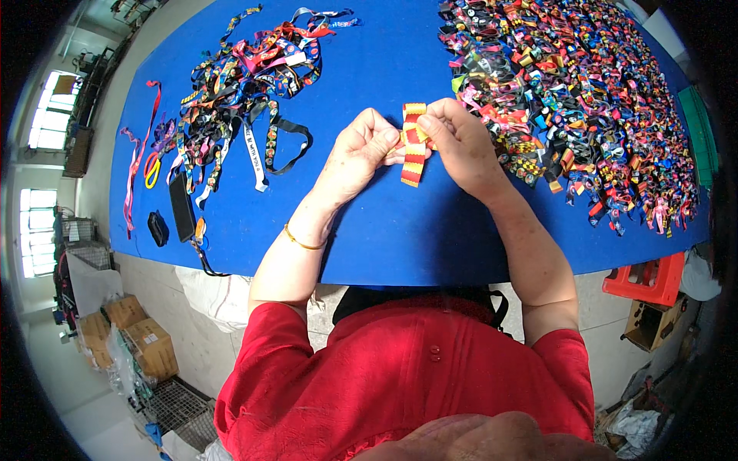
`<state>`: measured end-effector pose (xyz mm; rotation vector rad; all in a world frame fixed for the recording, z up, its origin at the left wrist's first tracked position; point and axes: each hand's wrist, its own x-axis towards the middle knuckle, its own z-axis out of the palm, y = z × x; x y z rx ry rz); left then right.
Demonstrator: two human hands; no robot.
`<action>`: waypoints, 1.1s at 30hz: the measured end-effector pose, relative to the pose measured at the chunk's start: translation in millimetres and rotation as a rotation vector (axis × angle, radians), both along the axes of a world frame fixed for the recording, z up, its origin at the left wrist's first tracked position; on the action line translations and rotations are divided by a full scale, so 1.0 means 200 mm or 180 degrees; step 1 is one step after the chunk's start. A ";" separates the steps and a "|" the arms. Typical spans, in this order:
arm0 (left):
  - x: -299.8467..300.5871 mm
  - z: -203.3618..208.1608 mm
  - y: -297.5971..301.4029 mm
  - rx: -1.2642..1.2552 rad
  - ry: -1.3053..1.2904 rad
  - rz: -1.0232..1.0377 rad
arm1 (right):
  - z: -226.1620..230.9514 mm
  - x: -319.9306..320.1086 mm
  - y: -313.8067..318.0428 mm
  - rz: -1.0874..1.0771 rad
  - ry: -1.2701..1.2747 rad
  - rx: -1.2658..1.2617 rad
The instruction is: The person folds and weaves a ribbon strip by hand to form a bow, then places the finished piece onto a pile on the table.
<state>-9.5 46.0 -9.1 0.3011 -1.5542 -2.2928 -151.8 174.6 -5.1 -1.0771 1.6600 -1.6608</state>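
A red and yellow patterned ribbon strap (413, 165) is held between my two hands above the middle of the blue table. It is folded over on itself, and its loose end hangs down toward me. My left hand (364, 150) pinches it from the left side, thumb against the fingers. On the other side my right hand (459, 146) grips its upper part between thumb and forefinger. The fingertips behind the strap are partly hidden.
A loose heap of printed lanyards (246, 69) lies at the far left, with a black phone (182, 206) and scissors with yellow handles (152, 172) beside it. Many folded straps (569, 92) cover the table's right side. A red plastic stool (649, 280) stands beyond the right edge.
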 end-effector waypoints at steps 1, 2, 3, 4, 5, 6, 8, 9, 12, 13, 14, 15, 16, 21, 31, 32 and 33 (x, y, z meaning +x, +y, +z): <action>0.00 0.00 0.00 -0.0002 -0.0002 0.0002 | -0.01 0.00 0.00 -0.0003 0.0041 -0.0032; 0.00 -0.01 -0.01 -0.0074 0.0008 0.0019 | -0.02 -0.01 0.00 -0.0006 0.0081 -0.0065; 0.00 -0.01 -0.01 -0.0147 0.0019 0.0036 | -0.01 0.00 -0.01 -0.0004 0.0079 -0.0068; 0.01 -0.01 -0.01 -0.0143 0.0019 0.0034 | -0.01 0.00 -0.01 -0.0055 0.0137 -0.0064; 0.01 -0.01 0.00 -0.0193 0.0005 0.0077 | -0.01 0.00 -0.01 -0.0106 0.0195 -0.0060; 0.01 0.00 0.00 -0.0243 -0.0009 0.0122 | -0.01 0.00 -0.01 -0.0107 0.0196 -0.0058; 0.01 0.03 0.01 -0.0240 -0.0109 0.0150 | -0.02 0.00 -0.01 -0.0146 0.0166 -0.0060; 0.01 0.04 0.01 -0.0238 -0.0206 0.0181 | -0.02 0.00 0.00 -0.0149 0.0162 -0.0060; 0.01 0.05 -0.01 -0.0377 -0.0269 0.0004 | 0.00 -0.01 0.01 -0.0118 0.0201 0.0064; 0.01 0.05 -0.02 -0.0378 -0.0270 0.0008 | 0.01 0.00 0.01 -0.0019 0.0130 0.0172; 0.01 0.04 -0.02 -0.0476 -0.0372 0.0031 | 0.02 0.00 0.01 0.0079 0.0059 0.0280; 0.02 0.03 -0.02 -0.0573 -0.0474 0.0055 | 0.03 0.00 0.01 0.0083 0.0060 0.0279; 0.01 0.03 -0.02 -0.0575 -0.0475 0.0057 | 0.03 0.01 0.01 0.0085 -0.0006 0.0309; -0.01 0.04 -0.02 -0.0336 -0.0165 0.0387 | 0.03 0.02 0.00 0.0056 -0.0183 0.0077; 0.00 0.07 -0.02 0.0119 -0.0283 0.0516 | 0.00 0.00 0.00 0.0196 0.0116 0.0444; 0.00 0.07 -0.03 0.0117 -0.0278 0.0526 | -0.01 0.00 0.00 0.0205 -0.0088 0.0322; 0.00 0.07 -0.04 0.0196 -0.0412 0.0311 | -0.01 -0.01 0.00 0.0213 -0.0083 0.0319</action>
